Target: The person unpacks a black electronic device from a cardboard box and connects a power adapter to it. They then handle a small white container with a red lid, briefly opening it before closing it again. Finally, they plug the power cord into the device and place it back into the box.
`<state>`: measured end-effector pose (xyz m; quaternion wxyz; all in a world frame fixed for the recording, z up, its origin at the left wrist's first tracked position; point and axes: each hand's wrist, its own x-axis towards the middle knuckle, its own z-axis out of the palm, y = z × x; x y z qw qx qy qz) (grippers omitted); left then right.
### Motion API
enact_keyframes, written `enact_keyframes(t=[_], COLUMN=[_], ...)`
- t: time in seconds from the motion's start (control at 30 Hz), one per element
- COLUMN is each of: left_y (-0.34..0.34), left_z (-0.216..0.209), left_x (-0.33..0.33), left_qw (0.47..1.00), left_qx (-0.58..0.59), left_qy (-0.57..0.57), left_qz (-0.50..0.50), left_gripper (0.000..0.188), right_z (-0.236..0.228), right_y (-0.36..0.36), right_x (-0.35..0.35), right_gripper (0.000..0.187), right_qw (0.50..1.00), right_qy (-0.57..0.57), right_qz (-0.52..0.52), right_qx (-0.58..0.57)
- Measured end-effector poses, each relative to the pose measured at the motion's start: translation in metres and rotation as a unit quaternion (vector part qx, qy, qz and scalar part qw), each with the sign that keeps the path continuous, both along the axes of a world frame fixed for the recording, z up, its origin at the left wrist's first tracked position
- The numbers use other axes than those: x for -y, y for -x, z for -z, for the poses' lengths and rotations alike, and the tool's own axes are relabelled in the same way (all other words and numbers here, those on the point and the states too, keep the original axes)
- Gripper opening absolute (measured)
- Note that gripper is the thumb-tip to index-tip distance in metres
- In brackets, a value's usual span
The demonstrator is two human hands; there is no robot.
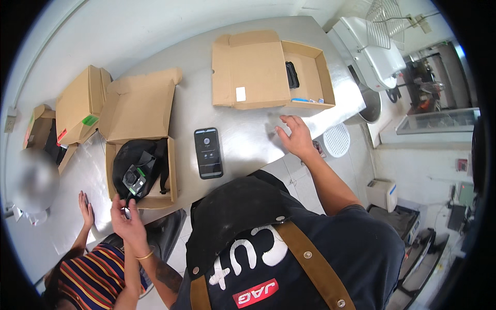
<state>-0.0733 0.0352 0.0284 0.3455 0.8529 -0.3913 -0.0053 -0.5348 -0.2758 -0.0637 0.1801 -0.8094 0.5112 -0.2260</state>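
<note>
My left hand (pixel 126 221) is at the front edge of an open cardboard box (pixel 172 175), its fingers apart around the rim. Just beyond the fingertips, inside that box, lie a black fabric item with straps (pixel 128 153) and a small camera-like device (pixel 134 179) with green markings. Whether the fingers touch the dark cord beside them is hard to make out. My right hand (pixel 297 136) hovers over the table's right front edge, empty, fingers spread. Nearest to it is a second open box (pixel 253 70) holding a black case (pixel 292 75) and small blue-and-white items.
A smartphone (pixel 208 153) with a lit screen lies on the metal table (pixel 191 98). More cardboard boxes (pixel 80 106) stand at the left. Another person in a striped shirt (pixel 101 271) rests a hand (pixel 86 209) on the table. A white appliance (pixel 364 51) is at the far right.
</note>
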Motion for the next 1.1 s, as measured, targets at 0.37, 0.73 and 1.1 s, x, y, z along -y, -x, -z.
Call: enact_keyframes(t=[0.37,0.73,1.1], left_y=[0.207,0.235,0.226], left_z=[0.003,0.057,0.223], left_x=[0.057,-0.038,-0.223], left_qw=[0.966,0.953,0.868], left_qx=[-0.134,-0.211,-0.337], left_qy=[-0.144,-0.215,-0.317], left_qz=[0.170,-0.043,-0.181], left_gripper=[0.043,0.045,0.048], right_z=[-0.004,0.031,-0.023], right_y=[0.016,0.033,0.048], right_x=[0.227,0.255,0.213], right_gripper=[0.089,0.082,0.080], right_qw=[0.977,0.988,0.992], right_qy=[-0.187,-0.087,0.050], right_qz=[0.031,0.111,0.108], right_qx=[-0.097,0.059,-0.044])
